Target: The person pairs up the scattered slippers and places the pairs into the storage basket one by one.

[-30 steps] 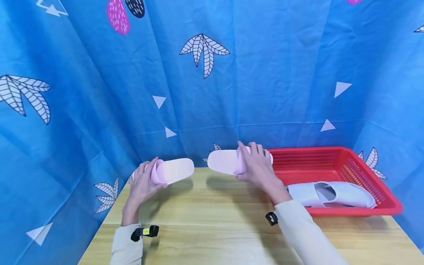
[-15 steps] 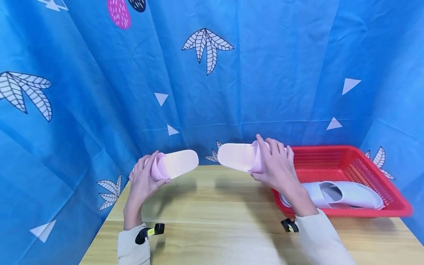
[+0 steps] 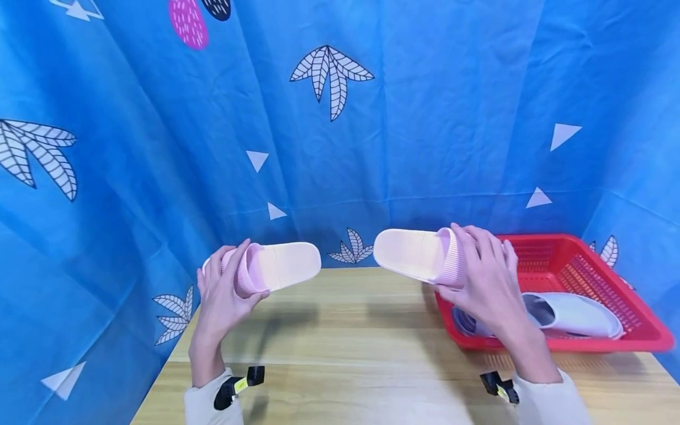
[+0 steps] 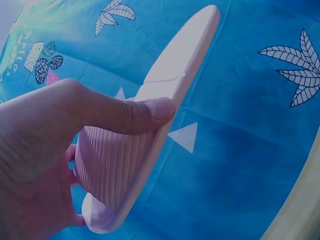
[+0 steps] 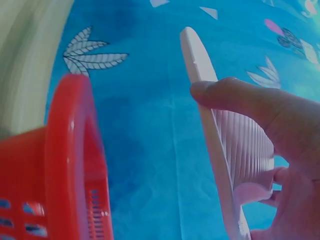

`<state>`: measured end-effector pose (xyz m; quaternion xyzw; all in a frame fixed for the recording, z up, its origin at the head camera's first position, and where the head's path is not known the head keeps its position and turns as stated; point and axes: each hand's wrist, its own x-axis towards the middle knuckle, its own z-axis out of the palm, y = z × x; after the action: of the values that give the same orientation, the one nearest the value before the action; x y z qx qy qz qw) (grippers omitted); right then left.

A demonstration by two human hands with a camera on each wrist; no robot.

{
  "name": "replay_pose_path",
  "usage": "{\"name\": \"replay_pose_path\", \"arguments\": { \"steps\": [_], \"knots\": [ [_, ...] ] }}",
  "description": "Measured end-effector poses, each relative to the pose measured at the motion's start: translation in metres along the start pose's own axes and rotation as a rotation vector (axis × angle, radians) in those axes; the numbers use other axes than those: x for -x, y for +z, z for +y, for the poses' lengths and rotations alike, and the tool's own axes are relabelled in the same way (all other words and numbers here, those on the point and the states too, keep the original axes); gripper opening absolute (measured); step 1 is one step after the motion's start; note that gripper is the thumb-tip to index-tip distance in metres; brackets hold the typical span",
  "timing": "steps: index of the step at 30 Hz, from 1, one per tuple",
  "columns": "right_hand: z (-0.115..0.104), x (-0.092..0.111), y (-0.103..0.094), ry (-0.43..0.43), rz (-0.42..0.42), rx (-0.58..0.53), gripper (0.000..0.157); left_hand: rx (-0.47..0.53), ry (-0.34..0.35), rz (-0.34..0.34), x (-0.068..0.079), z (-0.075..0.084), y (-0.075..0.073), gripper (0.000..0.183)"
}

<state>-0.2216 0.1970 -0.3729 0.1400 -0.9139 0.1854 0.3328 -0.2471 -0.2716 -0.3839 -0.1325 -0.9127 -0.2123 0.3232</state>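
Observation:
Two pink slide slippers with ribbed straps are held up over the table, heel ends pointing toward each other. My left hand (image 3: 223, 301) grips the left slipper (image 3: 292, 264) around its strap; the left wrist view shows the thumb on the sole's edge (image 4: 172, 70). My right hand (image 3: 489, 283) grips the right slipper (image 3: 406, 254) by its strap, at the left end of the red basket (image 3: 645, 330). In the right wrist view the thumb presses the edge of that slipper (image 5: 212, 135). The far fingers are partly hidden behind the straps.
Inside the basket lies a pale grey-white slipper (image 3: 584, 316), with part of another greyish item (image 3: 464, 321) at its left end, partly covered by my right arm. A wooden table (image 3: 340, 354) lies below, and a blue patterned curtain (image 3: 425, 147) surrounds its back and sides.
My right hand has moved to the right with its slipper, widening the gap between the two slippers. The left hand stays nearly in place, its slipper slightly raised.

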Motion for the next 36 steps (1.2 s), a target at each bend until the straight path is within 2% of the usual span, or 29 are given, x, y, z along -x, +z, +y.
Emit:
{"name": "replay_pose_path", "arguments": {
  "steps": [9,14,18,24,36],
  "knots": [
    [0.013,0.013,-0.022,0.056,0.043,-0.020,0.122,0.013,-0.018,0.012,0.003,0.012,-0.006,0.109],
    [0.018,0.017,-0.031,0.055,0.071,-0.018,0.122,-0.003,-0.004,0.025,0.003,0.019,-0.007,0.111],
    [0.020,0.016,-0.034,0.032,0.079,-0.034,0.121,-0.015,0.016,0.037,0.001,0.022,-0.009,0.111],
    [0.020,0.014,-0.033,0.010,0.076,-0.056,0.122,-0.011,0.004,0.036,-0.002,0.027,-0.012,0.113],
    [0.018,0.016,-0.041,-0.008,0.095,-0.043,0.121,-0.012,0.037,0.058,-0.002,0.036,-0.005,0.113]
  ]
}}
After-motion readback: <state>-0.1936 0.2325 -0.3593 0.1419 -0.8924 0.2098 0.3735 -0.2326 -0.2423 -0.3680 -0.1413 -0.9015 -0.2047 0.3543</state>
